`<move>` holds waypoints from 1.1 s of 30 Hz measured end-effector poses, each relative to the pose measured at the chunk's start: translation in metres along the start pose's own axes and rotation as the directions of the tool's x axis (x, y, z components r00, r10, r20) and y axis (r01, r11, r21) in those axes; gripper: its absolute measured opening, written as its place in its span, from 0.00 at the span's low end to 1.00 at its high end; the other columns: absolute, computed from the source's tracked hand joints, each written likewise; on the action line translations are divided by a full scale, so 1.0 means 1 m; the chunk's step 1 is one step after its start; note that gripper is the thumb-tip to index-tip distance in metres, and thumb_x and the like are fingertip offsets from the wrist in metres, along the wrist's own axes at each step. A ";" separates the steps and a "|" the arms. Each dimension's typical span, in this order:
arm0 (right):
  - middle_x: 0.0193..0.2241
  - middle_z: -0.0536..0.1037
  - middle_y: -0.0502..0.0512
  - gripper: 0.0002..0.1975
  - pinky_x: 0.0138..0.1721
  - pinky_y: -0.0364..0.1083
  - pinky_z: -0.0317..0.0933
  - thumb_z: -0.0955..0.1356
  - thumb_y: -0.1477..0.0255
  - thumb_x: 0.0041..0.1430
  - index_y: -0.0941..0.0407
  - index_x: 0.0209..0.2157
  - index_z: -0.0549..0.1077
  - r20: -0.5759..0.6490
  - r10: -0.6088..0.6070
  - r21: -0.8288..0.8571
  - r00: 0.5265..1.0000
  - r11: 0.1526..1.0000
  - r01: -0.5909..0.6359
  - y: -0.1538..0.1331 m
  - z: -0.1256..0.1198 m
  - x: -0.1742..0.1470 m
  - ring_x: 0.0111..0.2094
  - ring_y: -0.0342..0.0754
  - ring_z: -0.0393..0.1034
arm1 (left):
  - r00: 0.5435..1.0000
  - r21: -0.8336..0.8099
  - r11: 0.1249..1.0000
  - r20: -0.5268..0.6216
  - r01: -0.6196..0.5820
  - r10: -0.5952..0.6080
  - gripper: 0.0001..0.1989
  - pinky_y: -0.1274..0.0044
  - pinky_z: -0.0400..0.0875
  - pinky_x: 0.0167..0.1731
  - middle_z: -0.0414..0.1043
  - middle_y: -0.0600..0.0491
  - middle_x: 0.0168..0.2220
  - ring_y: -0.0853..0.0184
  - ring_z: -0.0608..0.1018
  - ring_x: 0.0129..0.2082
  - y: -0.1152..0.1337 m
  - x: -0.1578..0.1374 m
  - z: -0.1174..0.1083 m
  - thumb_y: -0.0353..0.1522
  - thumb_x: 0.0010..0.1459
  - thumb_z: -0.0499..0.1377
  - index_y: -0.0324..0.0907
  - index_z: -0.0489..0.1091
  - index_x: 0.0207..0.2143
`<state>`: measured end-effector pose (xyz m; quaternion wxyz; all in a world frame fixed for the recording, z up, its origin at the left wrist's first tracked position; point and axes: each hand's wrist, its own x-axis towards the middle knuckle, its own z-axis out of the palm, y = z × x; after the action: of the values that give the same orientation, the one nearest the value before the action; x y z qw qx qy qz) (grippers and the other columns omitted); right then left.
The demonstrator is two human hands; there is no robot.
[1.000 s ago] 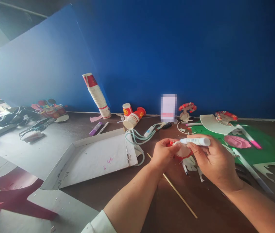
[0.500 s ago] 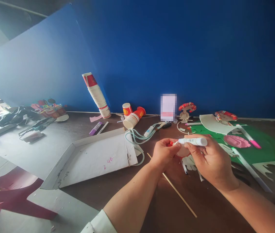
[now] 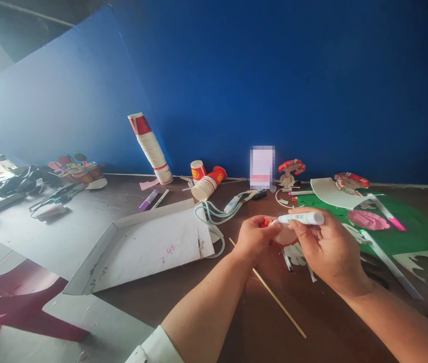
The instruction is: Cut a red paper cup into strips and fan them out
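My left hand is closed, thumb and fingers pinching a small red-and-white paper piece that looks cut from a paper cup. Its far part is hidden by my fingers. In my right hand is a white glue bottle, gripped near its middle and lying almost level. The bottle's narrow end points left and meets the paper piece by my left thumb; whether it touches cannot be made out. Under the hands lie white paper cutouts and a dark pen.
A white cardboard tray lies left, a thin wooden stick in front. Behind stand a tall cup stack, tipped paper cups and a coiled cable. Markers lie on the right, over a green sheet.
The glue bottle has shifted very slightly right with my right hand. Slightly more of the paper piece shows between the hands. Everything else stays put.
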<state>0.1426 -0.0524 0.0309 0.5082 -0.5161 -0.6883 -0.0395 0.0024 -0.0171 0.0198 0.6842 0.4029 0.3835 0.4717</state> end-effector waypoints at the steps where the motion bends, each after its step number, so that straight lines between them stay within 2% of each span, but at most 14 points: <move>1: 0.40 0.79 0.59 0.11 0.39 0.46 0.69 0.66 0.66 0.62 0.56 0.43 0.71 -0.002 0.009 0.001 1.000 1.000 -0.009 0.000 0.000 0.000 0.40 0.51 0.76 | 1.000 -0.007 1.000 0.002 -0.003 0.003 0.22 0.78 0.65 0.25 0.70 0.53 0.23 0.73 0.70 0.22 0.000 0.000 0.000 0.41 0.36 0.71 0.35 0.73 0.30; 7: 0.38 0.79 0.60 0.09 0.40 0.49 0.70 0.66 0.65 0.62 0.55 0.41 0.72 -0.039 0.051 0.011 0.998 0.999 -0.051 -0.004 -0.006 0.002 0.38 0.52 0.76 | 0.999 -0.070 0.998 0.032 0.003 0.000 0.23 0.77 0.67 0.29 0.73 0.51 0.25 0.71 0.72 0.24 0.002 0.000 -0.001 0.41 0.35 0.72 0.34 0.74 0.31; 11: 0.33 0.79 0.58 0.08 0.40 0.51 0.70 0.66 0.67 0.61 0.53 0.42 0.71 -0.120 0.076 0.160 0.990 0.985 -0.057 -0.009 -0.011 0.005 0.38 0.53 0.76 | 0.997 -0.104 0.995 0.082 0.006 0.003 0.22 0.76 0.68 0.31 0.74 0.49 0.26 0.70 0.73 0.25 -0.001 0.003 -0.003 0.40 0.37 0.72 0.34 0.75 0.32; 14: 0.32 0.77 0.57 0.07 0.40 0.52 0.70 0.65 0.68 0.62 0.53 0.40 0.71 -0.135 0.081 0.216 0.988 0.975 -0.051 -0.009 -0.012 0.005 0.39 0.53 0.75 | 0.990 -0.130 0.991 0.140 0.003 0.015 0.22 0.75 0.68 0.33 0.74 0.48 0.27 0.69 0.74 0.26 -0.004 0.005 -0.006 0.40 0.39 0.72 0.33 0.75 0.33; 19: 0.39 0.76 0.61 0.08 0.42 0.53 0.69 0.66 0.69 0.61 0.54 0.41 0.70 -0.122 0.022 0.174 0.992 0.985 0.000 -0.003 -0.008 0.001 0.42 0.53 0.74 | 0.980 -0.159 0.987 0.201 0.034 -0.001 0.23 0.75 0.69 0.31 0.74 0.48 0.26 0.68 0.75 0.26 -0.004 0.005 -0.006 0.40 0.38 0.72 0.33 0.75 0.33; 25: 0.39 0.76 0.61 0.08 0.44 0.53 0.68 0.66 0.69 0.61 0.54 0.42 0.70 -0.075 -0.042 0.046 0.996 0.998 0.046 -0.005 -0.008 -0.001 0.43 0.55 0.73 | 0.980 -0.146 0.989 0.198 0.039 -0.009 0.21 0.76 0.69 0.29 0.72 0.51 0.25 0.70 0.74 0.24 0.002 -0.001 -0.003 0.40 0.38 0.72 0.34 0.73 0.31; 33: 0.39 0.76 0.59 0.08 0.45 0.51 0.66 0.66 0.71 0.62 0.54 0.43 0.69 -0.022 -0.188 -0.073 0.982 0.980 0.186 -0.006 -0.003 0.001 0.42 0.53 0.72 | 0.996 -0.034 0.999 0.081 0.038 -0.035 0.24 0.77 0.68 0.25 0.69 0.53 0.22 0.71 0.71 0.22 0.007 -0.006 0.002 0.42 0.34 0.72 0.35 0.72 0.30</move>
<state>0.1396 -0.0565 0.0358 0.4938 -0.4662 -0.7244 -0.1186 0.0005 -0.0214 0.0274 0.7146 0.4024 0.3545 0.4492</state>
